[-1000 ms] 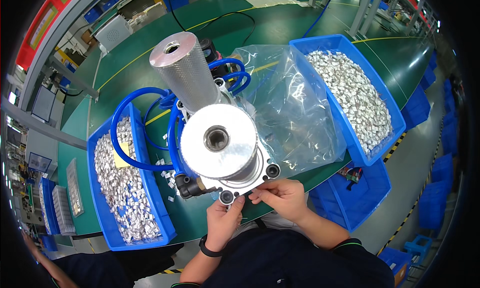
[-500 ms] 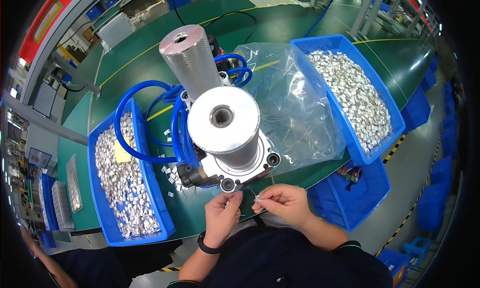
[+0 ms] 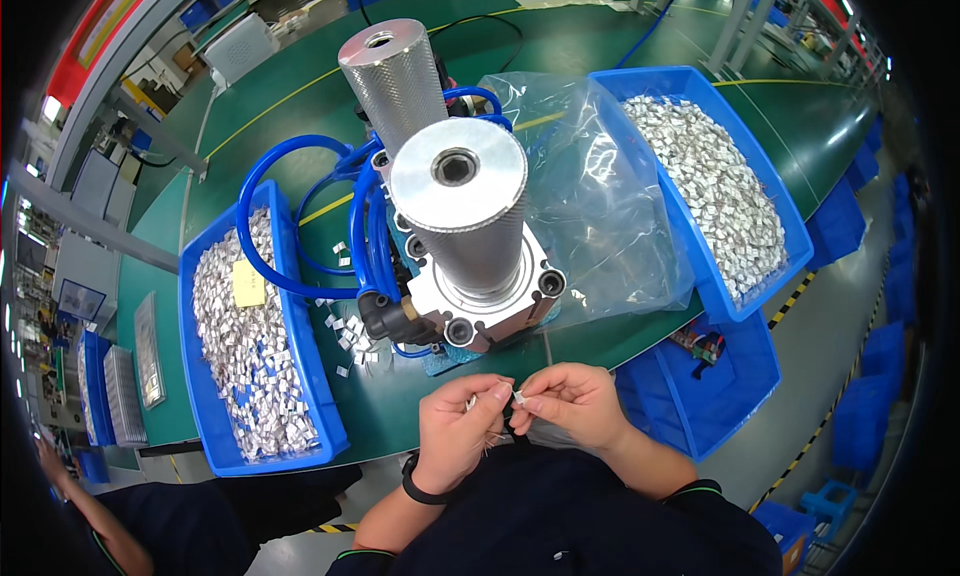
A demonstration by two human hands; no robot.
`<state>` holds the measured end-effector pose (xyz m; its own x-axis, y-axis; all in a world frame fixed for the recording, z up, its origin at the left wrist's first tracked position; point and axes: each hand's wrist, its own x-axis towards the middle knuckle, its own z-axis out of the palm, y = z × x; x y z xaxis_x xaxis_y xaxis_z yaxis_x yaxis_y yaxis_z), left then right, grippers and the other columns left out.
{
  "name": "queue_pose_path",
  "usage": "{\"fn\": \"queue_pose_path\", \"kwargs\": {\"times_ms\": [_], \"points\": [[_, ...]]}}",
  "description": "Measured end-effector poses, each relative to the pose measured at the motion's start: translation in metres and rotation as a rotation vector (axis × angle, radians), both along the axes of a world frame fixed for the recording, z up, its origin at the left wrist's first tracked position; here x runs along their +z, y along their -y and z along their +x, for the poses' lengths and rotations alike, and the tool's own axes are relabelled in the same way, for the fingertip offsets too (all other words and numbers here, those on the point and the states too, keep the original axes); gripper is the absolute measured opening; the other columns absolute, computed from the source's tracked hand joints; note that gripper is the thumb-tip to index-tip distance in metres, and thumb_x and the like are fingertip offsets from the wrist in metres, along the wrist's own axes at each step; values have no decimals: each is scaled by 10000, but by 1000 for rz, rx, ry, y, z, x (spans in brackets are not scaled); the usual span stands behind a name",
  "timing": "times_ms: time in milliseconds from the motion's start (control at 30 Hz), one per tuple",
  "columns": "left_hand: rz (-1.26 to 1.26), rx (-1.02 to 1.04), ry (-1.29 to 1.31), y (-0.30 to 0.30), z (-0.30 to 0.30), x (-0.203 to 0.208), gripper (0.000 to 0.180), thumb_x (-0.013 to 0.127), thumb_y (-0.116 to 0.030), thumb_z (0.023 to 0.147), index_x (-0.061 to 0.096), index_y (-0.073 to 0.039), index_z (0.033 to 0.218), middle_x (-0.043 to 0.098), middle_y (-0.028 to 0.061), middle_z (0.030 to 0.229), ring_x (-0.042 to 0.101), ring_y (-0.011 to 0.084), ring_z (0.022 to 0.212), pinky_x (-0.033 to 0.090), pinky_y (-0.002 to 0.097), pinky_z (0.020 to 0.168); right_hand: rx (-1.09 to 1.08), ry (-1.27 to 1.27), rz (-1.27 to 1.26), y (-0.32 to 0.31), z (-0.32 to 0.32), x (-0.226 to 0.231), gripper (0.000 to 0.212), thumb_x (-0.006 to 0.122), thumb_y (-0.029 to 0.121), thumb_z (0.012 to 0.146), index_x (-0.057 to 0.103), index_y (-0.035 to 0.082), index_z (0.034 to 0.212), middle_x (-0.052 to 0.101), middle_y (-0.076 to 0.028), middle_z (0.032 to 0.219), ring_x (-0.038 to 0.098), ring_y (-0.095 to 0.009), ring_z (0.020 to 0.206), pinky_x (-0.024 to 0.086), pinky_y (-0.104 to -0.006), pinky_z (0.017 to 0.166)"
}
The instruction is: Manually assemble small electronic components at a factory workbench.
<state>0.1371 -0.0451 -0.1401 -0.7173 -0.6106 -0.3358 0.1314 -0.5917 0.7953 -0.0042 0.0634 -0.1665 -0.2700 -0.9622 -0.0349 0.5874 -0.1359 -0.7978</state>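
My right hand point(image 3: 575, 406) is closed in a pinch on a small white connector point(image 3: 519, 398) at the table's front edge. Beside it my left hand point(image 3: 460, 428) is also closed, its fingertips almost touching the connector. Another small white piece point(image 3: 470, 403) shows between the left thumb and fingers, and thin wire ends stick out below that hand. Just beyond both hands stands a pneumatic fixture with a silver knurled cylinder point(image 3: 458, 191) and a square metal base. Whether a wire runs between the two hands is too small to tell.
Blue bins full of small white connectors stand left point(image 3: 325, 416) and right point(image 3: 700, 226); a yellow note point(image 3: 249, 284) lies in the left one. Blue air hoses point(image 3: 262, 176) loop left of the fixture. Loose connectors point(image 3: 352, 336), a clear plastic bag point(image 3: 610, 216) and a lower blue bin point(image 3: 730, 386) are nearby.
My hands have come closer together, the left moving right toward the connector in my right fingers. The fixture appears higher in the picture, as the view has shifted.
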Motion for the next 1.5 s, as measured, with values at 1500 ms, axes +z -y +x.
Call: {"fn": "queue_pose_path", "kwargs": {"times_ms": [1500], "points": [[434, -159, -113, 20, -14, -31, 378, 383, -382, 1000, 535, -35, 1015, 537, 67, 720, 399, 92, 448, 276, 197, 336, -210, -212, 200, 31, 3, 11, 96, 644, 47, 895, 647, -44, 926, 649, -55, 792, 625, -77, 677, 524, -231, 601]]}}
